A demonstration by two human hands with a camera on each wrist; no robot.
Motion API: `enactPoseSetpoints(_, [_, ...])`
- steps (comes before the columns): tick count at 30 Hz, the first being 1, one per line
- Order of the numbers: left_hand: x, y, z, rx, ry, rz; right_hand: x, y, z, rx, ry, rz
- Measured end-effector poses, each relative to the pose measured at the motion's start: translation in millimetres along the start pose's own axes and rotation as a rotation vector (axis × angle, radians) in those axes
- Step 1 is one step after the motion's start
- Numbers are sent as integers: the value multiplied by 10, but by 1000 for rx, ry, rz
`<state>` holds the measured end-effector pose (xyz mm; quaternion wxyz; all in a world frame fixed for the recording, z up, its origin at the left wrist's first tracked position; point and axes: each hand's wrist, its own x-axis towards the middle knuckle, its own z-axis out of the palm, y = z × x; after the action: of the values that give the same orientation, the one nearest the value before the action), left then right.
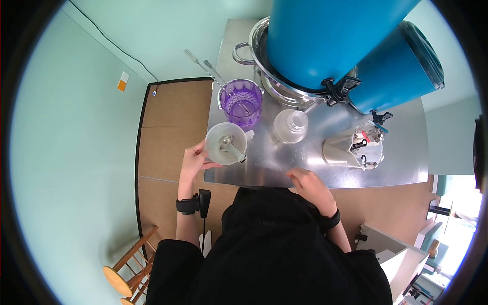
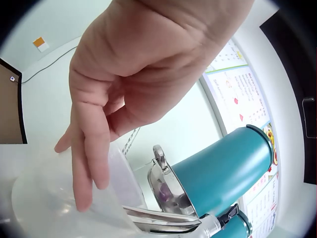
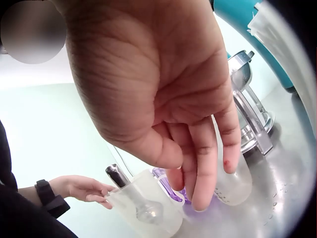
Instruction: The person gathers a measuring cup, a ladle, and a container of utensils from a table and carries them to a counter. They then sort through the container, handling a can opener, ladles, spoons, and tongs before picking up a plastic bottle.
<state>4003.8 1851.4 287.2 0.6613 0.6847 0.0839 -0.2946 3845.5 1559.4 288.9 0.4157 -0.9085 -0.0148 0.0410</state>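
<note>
A translucent white pitcher [image 1: 213, 147] stands near the left front of the metal table. Leaning inside it is a tool with a whitish stem [image 1: 234, 151] and a shiny handle end [image 3: 117, 175]. My left hand [image 1: 193, 161] lies against the pitcher's left side; in the left wrist view its long fingers [image 2: 91, 153] are nearly straight on the wall. My right hand [image 1: 311, 187] hovers at the table's front edge, holding nothing, its fingers loosely bent. A clear bottle-shaped container [image 1: 290, 126] with a narrower top stands beyond it, partly covered by fingers in the right wrist view.
Behind the pitcher stands a purple ice bucket [image 1: 244, 104] with long twisted spoons [image 1: 206, 66]. Two large blue cylinders [image 1: 325, 46] with black taps rise at the back. A container of small tools [image 1: 351, 147] stands right. Water drops dot the metal table [image 1: 264, 173].
</note>
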Motion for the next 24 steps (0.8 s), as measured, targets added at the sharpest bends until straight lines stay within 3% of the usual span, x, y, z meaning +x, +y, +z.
enactPoseSetpoints(8, [-85, -33, -25, 21, -26, -36, -54, 59, 14, -17, 24, 60])
enactPoseSetpoints(15, [-127, -198, -20, 14, 82, 54, -36, 15, 14, -17, 35, 50])
enactPoseSetpoints(20, [-351, -148, 71, 575, 435, 294, -64, 51, -25, 11, 117, 50])
enactPoseSetpoints(23, [-415, -130, 267, 881, 394, 851, -47, -36, -75, 27, 178, 40])
enactPoseSetpoints(24, [-421, -124, 347, 871, 332, 859, -42, -35, -70, 19, 189, 27])
